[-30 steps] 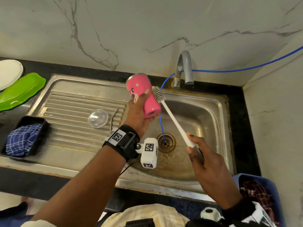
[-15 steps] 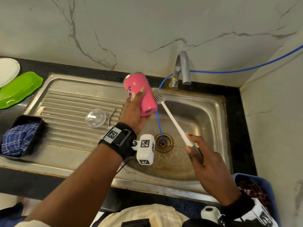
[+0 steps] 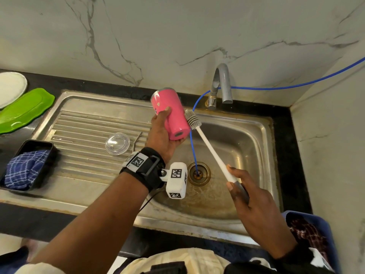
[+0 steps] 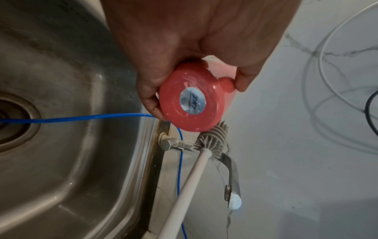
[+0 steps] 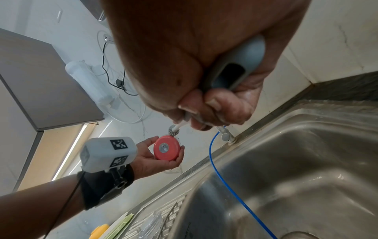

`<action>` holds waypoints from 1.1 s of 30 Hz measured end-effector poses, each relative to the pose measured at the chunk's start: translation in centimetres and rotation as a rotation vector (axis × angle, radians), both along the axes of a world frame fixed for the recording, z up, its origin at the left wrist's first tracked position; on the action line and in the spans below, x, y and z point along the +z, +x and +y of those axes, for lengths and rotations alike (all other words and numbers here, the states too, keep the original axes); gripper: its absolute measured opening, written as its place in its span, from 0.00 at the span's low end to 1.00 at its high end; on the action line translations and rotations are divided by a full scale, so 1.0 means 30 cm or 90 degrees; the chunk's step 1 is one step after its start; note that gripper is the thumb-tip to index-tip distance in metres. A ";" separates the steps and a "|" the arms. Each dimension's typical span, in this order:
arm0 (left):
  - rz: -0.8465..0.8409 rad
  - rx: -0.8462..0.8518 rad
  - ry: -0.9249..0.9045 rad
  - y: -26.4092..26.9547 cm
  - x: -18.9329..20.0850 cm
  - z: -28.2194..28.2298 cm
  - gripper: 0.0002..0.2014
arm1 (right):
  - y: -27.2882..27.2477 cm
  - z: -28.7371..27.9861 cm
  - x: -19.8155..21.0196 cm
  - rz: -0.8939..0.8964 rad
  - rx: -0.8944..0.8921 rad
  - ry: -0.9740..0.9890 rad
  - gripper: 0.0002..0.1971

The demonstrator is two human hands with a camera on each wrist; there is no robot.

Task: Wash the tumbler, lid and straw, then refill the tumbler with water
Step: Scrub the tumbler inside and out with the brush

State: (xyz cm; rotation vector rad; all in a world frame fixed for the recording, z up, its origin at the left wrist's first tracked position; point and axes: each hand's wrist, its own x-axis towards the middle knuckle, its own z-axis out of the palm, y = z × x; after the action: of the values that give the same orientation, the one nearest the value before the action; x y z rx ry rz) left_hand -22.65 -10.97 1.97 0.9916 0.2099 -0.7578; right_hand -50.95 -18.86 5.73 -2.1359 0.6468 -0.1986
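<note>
My left hand (image 3: 161,133) grips the pink tumbler (image 3: 171,113) above the sink's left rim, tilted with its base toward me; that base (image 4: 191,103) shows a round silver sticker. My right hand (image 3: 248,198) holds the grey grip of a white bottle brush (image 3: 209,147). The grey brush head (image 3: 192,119) lies against the tumbler's right side, outside it, and shows again in the left wrist view (image 4: 212,139). The clear lid (image 3: 117,143) lies on the drainboard, with the bent metal straw (image 3: 137,140) beside it.
The grey tap (image 3: 222,86) stands behind the steel sink basin (image 3: 246,147). A blue hose (image 3: 192,147) runs from the wall down into the drain (image 3: 198,174). A black tray with a blue cloth (image 3: 25,167) and a green plate (image 3: 23,109) lie left; a blue basket (image 3: 316,234) sits right.
The tumbler has turned in my left hand, so its printed face has rolled away. The brush head stays against the tumbler's side; my right hand has barely moved.
</note>
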 end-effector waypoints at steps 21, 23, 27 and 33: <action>-0.040 -0.024 -0.043 0.016 -0.018 0.006 0.46 | 0.061 -0.009 0.012 -0.015 -0.007 -0.016 0.18; -0.042 -0.040 -0.048 0.012 -0.017 0.001 0.41 | 0.069 -0.014 0.014 -0.014 -0.010 -0.023 0.18; -0.035 -0.023 -0.044 0.037 -0.009 0.008 0.39 | 0.026 0.007 0.007 0.000 0.008 -0.009 0.18; -0.030 -0.052 -0.047 -0.009 -0.012 0.020 0.38 | 0.035 0.002 -0.004 -0.004 -0.016 -0.012 0.18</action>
State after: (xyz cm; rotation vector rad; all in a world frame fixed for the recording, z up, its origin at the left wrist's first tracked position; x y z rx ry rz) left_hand -22.92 -10.37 1.60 0.9523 0.0997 -0.8105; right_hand -49.90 -18.80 5.61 -2.1449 0.6708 -0.2265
